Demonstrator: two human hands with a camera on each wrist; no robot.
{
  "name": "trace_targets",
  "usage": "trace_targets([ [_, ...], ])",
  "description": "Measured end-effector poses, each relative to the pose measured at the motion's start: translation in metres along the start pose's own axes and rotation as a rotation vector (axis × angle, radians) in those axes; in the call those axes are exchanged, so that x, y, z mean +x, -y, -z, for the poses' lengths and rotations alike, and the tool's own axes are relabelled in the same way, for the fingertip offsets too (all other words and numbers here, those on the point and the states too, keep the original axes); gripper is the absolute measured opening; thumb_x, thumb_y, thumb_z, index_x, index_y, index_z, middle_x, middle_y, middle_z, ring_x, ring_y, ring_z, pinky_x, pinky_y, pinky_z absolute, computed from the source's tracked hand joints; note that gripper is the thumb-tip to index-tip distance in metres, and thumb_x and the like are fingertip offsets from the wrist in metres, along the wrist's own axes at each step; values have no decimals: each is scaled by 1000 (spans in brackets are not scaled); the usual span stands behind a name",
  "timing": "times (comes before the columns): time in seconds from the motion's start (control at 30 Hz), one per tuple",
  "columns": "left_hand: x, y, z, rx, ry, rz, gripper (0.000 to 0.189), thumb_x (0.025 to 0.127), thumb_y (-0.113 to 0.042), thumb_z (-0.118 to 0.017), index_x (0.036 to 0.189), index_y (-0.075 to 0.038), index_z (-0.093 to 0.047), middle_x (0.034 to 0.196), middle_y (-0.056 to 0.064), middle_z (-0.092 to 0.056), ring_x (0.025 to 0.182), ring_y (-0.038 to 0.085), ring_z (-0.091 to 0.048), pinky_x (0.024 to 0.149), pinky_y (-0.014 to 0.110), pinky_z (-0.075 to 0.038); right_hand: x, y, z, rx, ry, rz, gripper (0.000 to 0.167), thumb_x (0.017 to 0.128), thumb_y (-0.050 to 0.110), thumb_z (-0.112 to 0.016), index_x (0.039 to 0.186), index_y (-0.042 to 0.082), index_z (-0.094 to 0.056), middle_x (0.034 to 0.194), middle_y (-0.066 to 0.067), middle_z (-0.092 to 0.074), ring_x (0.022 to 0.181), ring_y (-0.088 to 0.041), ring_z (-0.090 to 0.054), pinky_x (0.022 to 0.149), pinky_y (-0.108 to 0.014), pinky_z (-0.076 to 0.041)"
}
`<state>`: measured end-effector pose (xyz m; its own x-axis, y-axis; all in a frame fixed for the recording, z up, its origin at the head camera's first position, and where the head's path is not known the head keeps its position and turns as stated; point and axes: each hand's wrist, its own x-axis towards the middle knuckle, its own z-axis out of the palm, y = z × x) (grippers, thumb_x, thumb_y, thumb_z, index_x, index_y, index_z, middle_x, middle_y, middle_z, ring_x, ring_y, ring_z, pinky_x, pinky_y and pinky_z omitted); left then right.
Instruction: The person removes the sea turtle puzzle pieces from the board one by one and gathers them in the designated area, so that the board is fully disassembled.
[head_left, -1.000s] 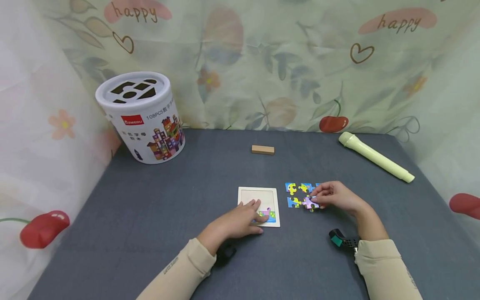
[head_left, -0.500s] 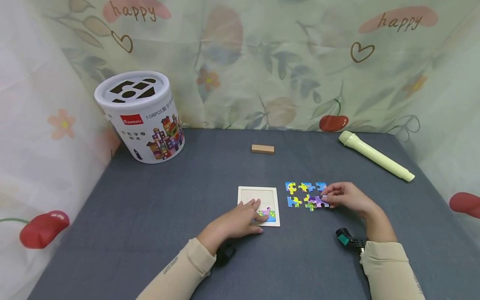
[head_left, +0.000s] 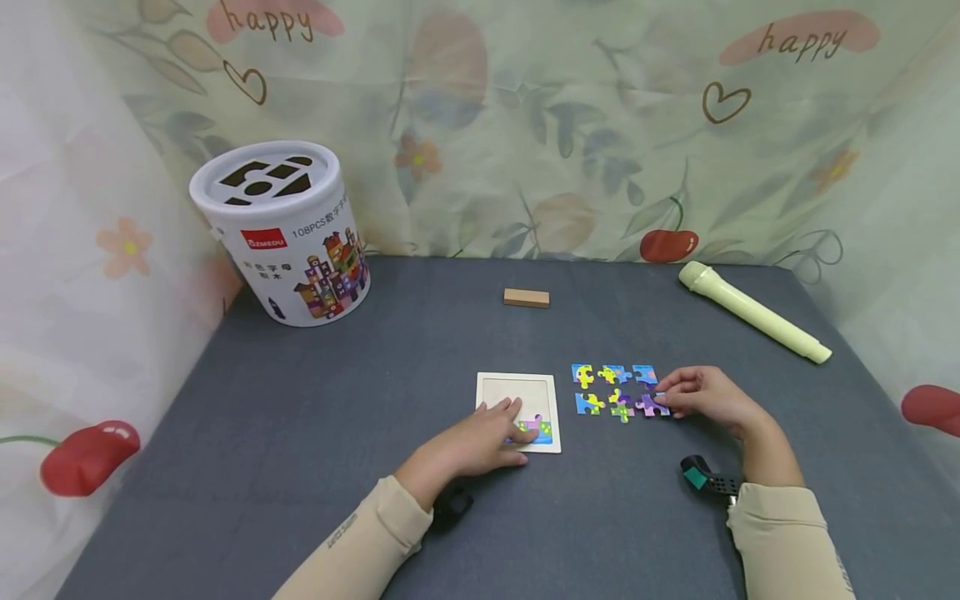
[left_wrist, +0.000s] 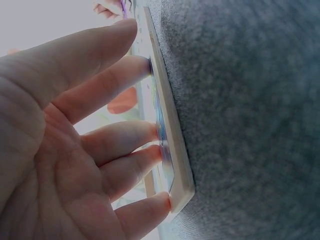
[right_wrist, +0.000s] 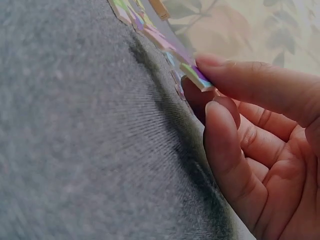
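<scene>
A small wooden puzzle tray (head_left: 517, 387) lies flat on the table, with colourful pieces (head_left: 538, 429) fitted in its lower part. My left hand (head_left: 477, 439) rests on it, fingers spread and fairly straight; in the left wrist view the fingertips (left_wrist: 152, 131) touch its surface. Right of the tray, several loose jigsaw pieces (head_left: 615, 374) lie in two rows. At the right end of the lower row, my right hand (head_left: 705, 395) pinches a purple jigsaw piece (head_left: 649, 406) by its edge. The right wrist view shows that piece (right_wrist: 196, 76) between thumb and fingers.
A large white block bucket (head_left: 281, 242) stands at the back left. A small wooden block (head_left: 527, 298) lies behind the tray, and a pale yellow toy microphone (head_left: 753, 313) at the back right. Patterned curtains (head_left: 480, 125) border the grey table (head_left: 375, 375).
My right hand has moved right with the purple piece, away from the neighbouring pieces, uncovering a green and purple piece and the upper right one. My left hand has stayed on the tray.
</scene>
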<state>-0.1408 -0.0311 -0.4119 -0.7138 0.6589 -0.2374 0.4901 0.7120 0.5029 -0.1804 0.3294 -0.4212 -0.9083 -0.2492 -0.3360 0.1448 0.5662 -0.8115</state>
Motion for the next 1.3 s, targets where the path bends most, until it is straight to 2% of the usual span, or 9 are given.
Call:
trace_targets([
  [0.3, 0, -1, 0, 2, 0, -2, 40, 89, -25, -63, 127, -17, -59, 150, 17, -30, 143, 29, -22, 114, 49, -21, 1, -3, -2, -52, -30, -39, 39, 87, 24, -66, 106, -8, -59, 78, 2, -63, 69, -4, -57, 65, -24, -53],
  [0.57, 1, 0, 0, -1, 1, 4, 40, 89, -25, -63, 128, -17, -59, 151, 16, -29, 143, 28, -22, 114, 48, -20, 0, 2, -5, -109, -55, -34, 36, 88, 22, -65, 106, -9, -60, 80, 0, -62, 69, -5, -56, 64, -24, -53],
  [1.3, 1, 0, 0, -19, 2, 5, 40, 89, -25, -63, 128, -16, -58, 151, 16, -29, 143, 28, -21, 114, 49, -19, 1, 6, -8, -144, -67, -3, 32, 87, 18, -66, 101, -10, -61, 80, -1, -61, 69, -3, -55, 64, -23, -53],
])
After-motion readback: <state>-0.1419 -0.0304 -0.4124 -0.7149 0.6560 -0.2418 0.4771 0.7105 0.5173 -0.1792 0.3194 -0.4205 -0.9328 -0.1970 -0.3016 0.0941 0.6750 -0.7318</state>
